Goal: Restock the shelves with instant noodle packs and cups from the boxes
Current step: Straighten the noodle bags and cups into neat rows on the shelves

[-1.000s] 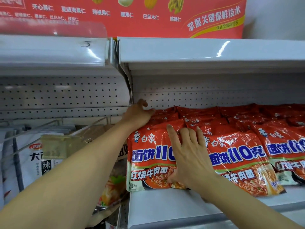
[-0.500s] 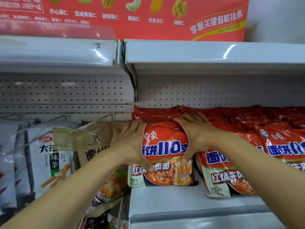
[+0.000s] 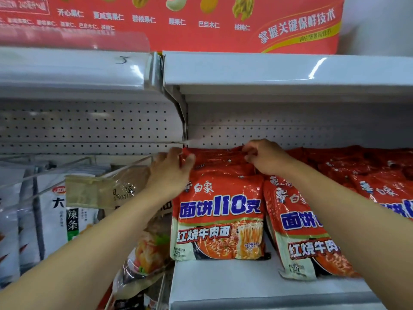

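White store shelf [image 3: 257, 278], left edge: both hands had moved up from the front noodle pack [image 3: 220, 218] to the row's back. Left hand [image 3: 171, 173] and right hand [image 3: 266, 157] fingers curled, pinching pack tops; row being straightened.

Red nut-advert banner [image 3: 201, 21] above, white snack bags [image 3: 55, 220] hanging on wire hooks at left, perforated back panel [image 3: 89, 126]
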A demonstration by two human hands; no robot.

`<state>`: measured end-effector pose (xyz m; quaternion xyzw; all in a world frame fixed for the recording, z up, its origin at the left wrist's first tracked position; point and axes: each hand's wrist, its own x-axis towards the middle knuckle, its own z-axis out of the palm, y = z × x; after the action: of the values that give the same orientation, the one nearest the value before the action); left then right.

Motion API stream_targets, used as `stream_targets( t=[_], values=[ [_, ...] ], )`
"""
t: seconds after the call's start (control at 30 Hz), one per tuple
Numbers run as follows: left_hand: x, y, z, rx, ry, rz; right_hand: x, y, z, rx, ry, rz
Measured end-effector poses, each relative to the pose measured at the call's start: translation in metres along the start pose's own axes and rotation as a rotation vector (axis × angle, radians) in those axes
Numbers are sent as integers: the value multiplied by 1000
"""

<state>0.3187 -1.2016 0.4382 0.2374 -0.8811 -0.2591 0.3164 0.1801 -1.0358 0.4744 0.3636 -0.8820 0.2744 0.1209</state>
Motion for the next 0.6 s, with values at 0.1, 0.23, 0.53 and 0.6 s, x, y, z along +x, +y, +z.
stream_targets(
  t=[0.1,0.23,0.53,0.6],
  values=[
    [22,-3,1,-130,42,-106,7,0,10,35,11,-2],
    [39,-3,11,-87,62,-216,11,2,16,7,97,-1],
    [44,-15,19,45,199,-252,17,8,23,25,175,23],
    [40,-16,12,-45,204,-225,12,8,16,97,137,32]
  ],
)
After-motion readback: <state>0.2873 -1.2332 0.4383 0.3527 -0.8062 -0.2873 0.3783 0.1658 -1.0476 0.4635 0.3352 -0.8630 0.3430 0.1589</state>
